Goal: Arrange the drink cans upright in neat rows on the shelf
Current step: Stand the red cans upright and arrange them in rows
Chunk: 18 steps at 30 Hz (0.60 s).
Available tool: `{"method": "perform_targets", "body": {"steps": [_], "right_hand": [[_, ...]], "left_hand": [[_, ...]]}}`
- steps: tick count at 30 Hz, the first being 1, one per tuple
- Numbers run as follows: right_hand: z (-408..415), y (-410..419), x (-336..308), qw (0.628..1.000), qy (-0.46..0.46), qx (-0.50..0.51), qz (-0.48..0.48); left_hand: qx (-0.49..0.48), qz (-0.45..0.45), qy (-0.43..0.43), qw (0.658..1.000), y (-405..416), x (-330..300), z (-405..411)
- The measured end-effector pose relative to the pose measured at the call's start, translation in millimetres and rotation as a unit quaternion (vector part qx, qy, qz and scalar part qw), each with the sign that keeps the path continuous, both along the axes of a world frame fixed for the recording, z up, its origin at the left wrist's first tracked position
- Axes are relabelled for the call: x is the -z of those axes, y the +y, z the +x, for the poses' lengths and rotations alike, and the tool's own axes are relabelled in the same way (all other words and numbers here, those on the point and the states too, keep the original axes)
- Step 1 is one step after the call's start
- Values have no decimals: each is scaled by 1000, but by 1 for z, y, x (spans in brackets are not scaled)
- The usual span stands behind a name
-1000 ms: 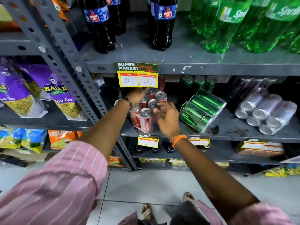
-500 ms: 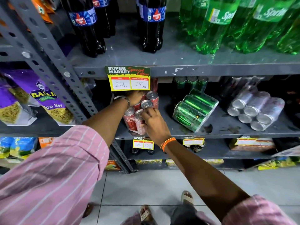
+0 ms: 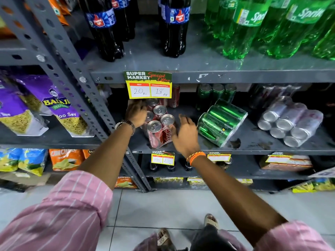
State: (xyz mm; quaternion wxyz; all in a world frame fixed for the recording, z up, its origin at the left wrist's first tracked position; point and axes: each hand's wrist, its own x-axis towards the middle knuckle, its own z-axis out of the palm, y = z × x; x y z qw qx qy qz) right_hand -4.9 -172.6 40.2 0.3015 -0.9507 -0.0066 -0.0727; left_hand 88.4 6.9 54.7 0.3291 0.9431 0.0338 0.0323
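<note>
Grey shelf (image 3: 253, 140) carries a wrapped pack of red cans (image 3: 157, 127) near its front-left corner, upright, tops up, long axis vertical. Left hand (image 3: 136, 115) lies flat against the pack's left side, fingers loose; right hand (image 3: 184, 134) is spread, thumb touching the wrap, gripping nothing.

A grey metal shelf (image 3: 253, 142) carries a wrapped pack of red cans (image 3: 158, 127) standing upright. Right of it, green cans (image 3: 221, 122) and silver cans (image 3: 290, 124) lie toppled.
</note>
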Motion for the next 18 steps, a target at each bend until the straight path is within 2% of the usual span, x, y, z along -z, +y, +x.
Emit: {"method": "perform_targets", "body": {"steps": [5, 10, 14, 18], "right_hand": [[-20, 52, 13, 980, 100, 27, 167], [-2, 51, 21, 982, 113, 48, 144], [21, 22, 27, 975, 105, 42, 193], [36, -11, 29, 977, 112, -14, 182]], "left_hand": [[-37, -76, 38, 996, 0, -3, 0], [-63, -98, 53, 992, -7, -10, -9], [-85, -99, 69, 989, -13, -14, -28], [-94, -104, 77, 987, -24, -11, -62]]}}
